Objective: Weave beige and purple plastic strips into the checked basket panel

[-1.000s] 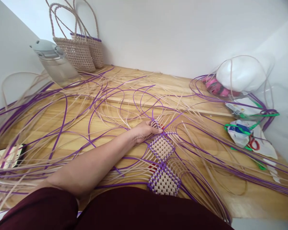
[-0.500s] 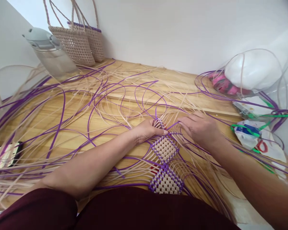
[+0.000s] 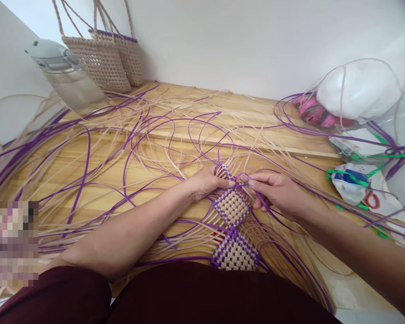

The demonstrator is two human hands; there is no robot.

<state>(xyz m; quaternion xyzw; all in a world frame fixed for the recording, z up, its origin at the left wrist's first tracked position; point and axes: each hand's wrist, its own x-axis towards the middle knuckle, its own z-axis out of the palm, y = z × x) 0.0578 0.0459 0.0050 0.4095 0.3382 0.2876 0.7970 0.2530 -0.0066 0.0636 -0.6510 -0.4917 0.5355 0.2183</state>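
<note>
A woven strip of beige and purple squares (image 3: 231,208) lies on the wooden table (image 3: 97,189), running from my lap to the table's middle. My left hand (image 3: 205,182) presses down on the far end of the weave, fingers resting on it. My right hand (image 3: 273,191) pinches a purple strand (image 3: 245,176) right beside the weave's far corner, fingertips almost touching the left hand. Long loose beige and purple strands (image 3: 128,135) fan out from the weave in all directions.
Two woven handbags (image 3: 111,63) and a clear jug with a grey lid (image 3: 65,76) stand at the back left. At the right lie a clear bag with white and pink contents (image 3: 351,99), packets (image 3: 349,182), green strands and red scissors (image 3: 371,200).
My right hand came into view from the right, reached the weave's far corner and closed on a purple strand. My left hand has stayed pressed on the weave.
</note>
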